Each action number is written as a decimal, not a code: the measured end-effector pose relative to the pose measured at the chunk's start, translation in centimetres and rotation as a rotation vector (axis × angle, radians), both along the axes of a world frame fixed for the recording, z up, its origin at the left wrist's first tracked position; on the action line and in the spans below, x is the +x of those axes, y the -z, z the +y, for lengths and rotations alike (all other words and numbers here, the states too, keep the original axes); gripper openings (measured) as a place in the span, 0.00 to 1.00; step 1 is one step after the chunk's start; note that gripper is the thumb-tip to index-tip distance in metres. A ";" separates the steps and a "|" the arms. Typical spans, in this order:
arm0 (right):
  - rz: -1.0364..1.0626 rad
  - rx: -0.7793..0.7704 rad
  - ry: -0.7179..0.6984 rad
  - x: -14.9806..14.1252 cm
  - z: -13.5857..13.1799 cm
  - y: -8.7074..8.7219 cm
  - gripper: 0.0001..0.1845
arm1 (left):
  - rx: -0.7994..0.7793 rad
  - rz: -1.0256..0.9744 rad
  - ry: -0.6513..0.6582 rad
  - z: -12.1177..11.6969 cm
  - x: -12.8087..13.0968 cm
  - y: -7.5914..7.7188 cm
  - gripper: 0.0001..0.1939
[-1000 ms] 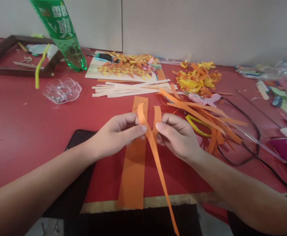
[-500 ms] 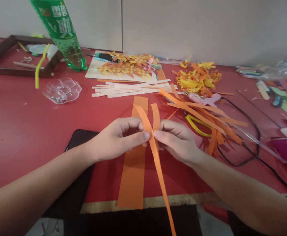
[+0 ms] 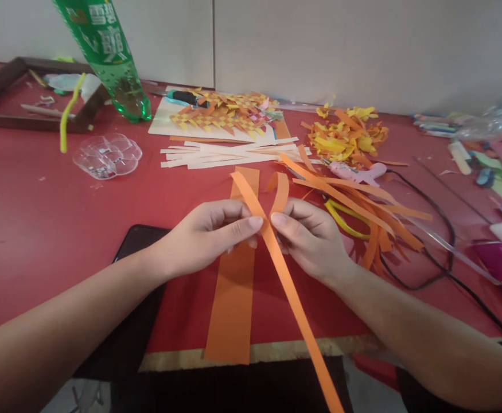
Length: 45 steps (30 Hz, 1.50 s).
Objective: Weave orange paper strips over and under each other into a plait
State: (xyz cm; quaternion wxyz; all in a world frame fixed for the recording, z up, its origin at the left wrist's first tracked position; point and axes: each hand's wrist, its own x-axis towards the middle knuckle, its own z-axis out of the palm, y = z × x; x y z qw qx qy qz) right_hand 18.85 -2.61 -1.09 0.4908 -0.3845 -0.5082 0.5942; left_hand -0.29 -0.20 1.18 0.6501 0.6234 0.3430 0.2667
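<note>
My left hand (image 3: 222, 232) pinches a long, narrow orange paper strip (image 3: 291, 287) between thumb and fingers. The strip slants from above the thumbs down past the table's front edge. Close beside it, my right hand (image 3: 313, 235) is closed on a shorter orange paper piece (image 3: 281, 192) that curls over at its top. Whether the two pieces are joined between the thumbs I cannot tell. Beneath the hands, a wider orange paper strip (image 3: 231, 304) lies flat on the red table (image 3: 61, 229). The fingertips under the paper are partly hidden.
A dark phone-like slab (image 3: 136, 246) lies under my left forearm. Loose orange strips (image 3: 354, 201), yellow-handled pliers (image 3: 345, 221) and a pink glue gun (image 3: 358, 172) with a black cord lie at right. White strips (image 3: 229, 155), paper scraps (image 3: 347, 137) and a green bottle (image 3: 108, 63) stand farther back.
Both hands have risen slightly. The long strip's lower end has swung right and its flat face shows wider. The shorter piece at my right hand now curls more.
</note>
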 end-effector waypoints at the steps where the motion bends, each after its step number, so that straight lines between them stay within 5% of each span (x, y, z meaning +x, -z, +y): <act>1: 0.004 -0.002 0.004 0.0 0.0 0.0 0.16 | -0.007 -0.002 0.027 0.0 0.0 0.0 0.13; 11: 0.090 -0.087 -0.162 0.5 -0.2 0.7 0.08 | 0.063 -0.021 0.040 0.2 0.1 0.2 0.12; 20: 0.042 -0.003 -0.056 0.3 0.0 0.5 0.09 | 0.036 -0.105 -0.048 0.1 0.1 0.3 0.11; 26: 0.068 -0.012 -0.048 0.4 0.1 0.4 0.11 | 0.041 -0.080 0.091 -0.1 0.1 0.3 0.12; 36: 0.091 -0.050 -0.157 0.5 -0.1 0.4 0.12 | 0.118 -0.019 0.010 0.0 0.1 0.4 0.13; 45: 0.046 -0.014 -0.030 0.4 -0.1 0.1 0.14 | 0.072 -0.108 -0.021 0.0 0.0 0.2 0.11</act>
